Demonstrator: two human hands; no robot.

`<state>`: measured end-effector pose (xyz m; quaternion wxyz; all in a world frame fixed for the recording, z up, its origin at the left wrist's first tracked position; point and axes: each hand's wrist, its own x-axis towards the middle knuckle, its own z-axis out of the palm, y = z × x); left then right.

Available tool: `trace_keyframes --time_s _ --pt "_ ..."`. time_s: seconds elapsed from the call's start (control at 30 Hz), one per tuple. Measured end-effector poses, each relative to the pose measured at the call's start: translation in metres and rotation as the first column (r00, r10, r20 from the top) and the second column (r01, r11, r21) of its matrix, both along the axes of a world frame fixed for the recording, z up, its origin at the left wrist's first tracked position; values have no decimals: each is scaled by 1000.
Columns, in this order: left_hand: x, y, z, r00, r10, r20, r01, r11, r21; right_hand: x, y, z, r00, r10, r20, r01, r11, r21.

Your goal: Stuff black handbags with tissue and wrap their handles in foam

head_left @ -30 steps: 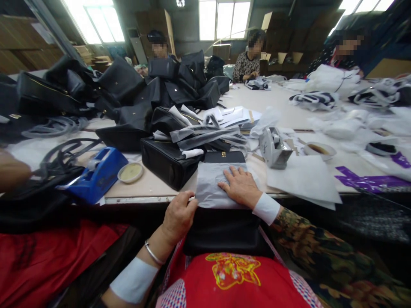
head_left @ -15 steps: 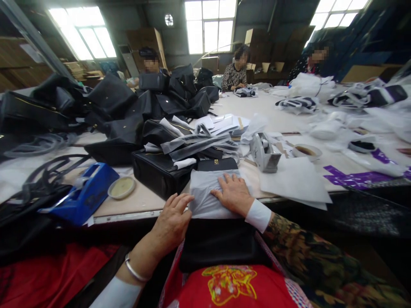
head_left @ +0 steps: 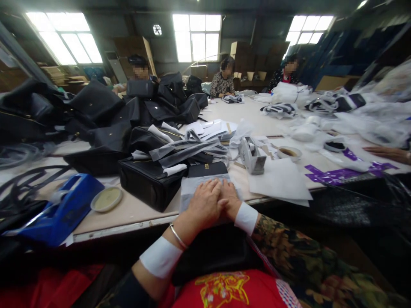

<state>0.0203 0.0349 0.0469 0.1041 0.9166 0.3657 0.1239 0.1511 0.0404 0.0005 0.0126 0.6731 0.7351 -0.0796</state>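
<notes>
Flat on a thin white wrapping sheet (head_left: 188, 188) lies my left hand (head_left: 205, 200), its fingers stretched forward. My right hand (head_left: 231, 197) rests beside it, partly covered by the left, with fingers also laid out flat. The sheet covers part of a black bag (head_left: 205, 170), whose top with a small gold emblem shows beyond my fingertips. Below my wrists, black material (head_left: 218, 250) hangs over the table edge toward my lap. Neither hand visibly grips anything.
Black handbags (head_left: 150, 179) are heaped to the left, with white-wrapped straps (head_left: 189, 149) on top. A blue tape dispenser (head_left: 61, 214), a shallow dish (head_left: 106, 199), a grey tape dispenser (head_left: 252, 156) and white sheets (head_left: 279, 182) lie around. Several people sit across the table.
My left hand has moved right and forward from the sheet's left edge, now lying against and partly over my right hand. The view has shifted slightly to the right.
</notes>
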Motion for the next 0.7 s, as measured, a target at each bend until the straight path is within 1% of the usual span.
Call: trace_keyframes --time_s 0.07,0.13,0.2,0.23,0.27,0.37,0.43,0.5,0.53,0.57,0.6,0.63,0.67,0.7 --pt "3 11 -17 997 1 -72 -2 1000 -19 4 -2 1 1000 4 1 -4 1000 2" --pt "1 17 -30 992 -21 -127 22 1000 7 12 -4 4 999 41 -6 -41 999 17" --pt "-4 20 -39 984 -14 -177 21 999 36 24 -5 8 996 80 -28 -77 994 81" --pt "-6 23 -42 980 3 -201 7 999 45 32 -5 10 996 74 -42 -68 990 122" --pt "-7 25 -45 976 31 -214 -19 998 56 42 -6 12 997 47 -54 -38 988 151" --pt "-7 31 -49 964 37 -265 -27 999 40 72 -17 19 996 -56 -72 69 980 188" --pt "-6 33 -49 956 39 -291 -34 999 22 94 -33 27 998 -42 -56 54 968 246" --pt "-5 34 -48 948 49 -316 -48 999 14 120 -51 40 1000 10 -25 -1 937 348" --pt "-4 35 -48 942 54 -330 -53 999 12 138 -60 48 1000 4 -8 -1 919 394" --pt "-4 36 -48 937 54 -345 -54 998 11 158 -67 57 999 -46 8 38 905 424" --pt "-4 37 -49 933 54 -357 -54 998 12 182 -73 66 990 -139 25 114 892 437" --pt "-4 39 -52 930 56 -362 -54 998 16 208 -77 76 958 -283 52 234 873 428" --pt "-5 40 -55 931 62 -360 -56 998 25 237 -80 86 897 -434 88 368 842 394" --pt "-6 41 -59 934 68 -352 -58 998 37 266 -83 95 843 -530 95 460 801 383"
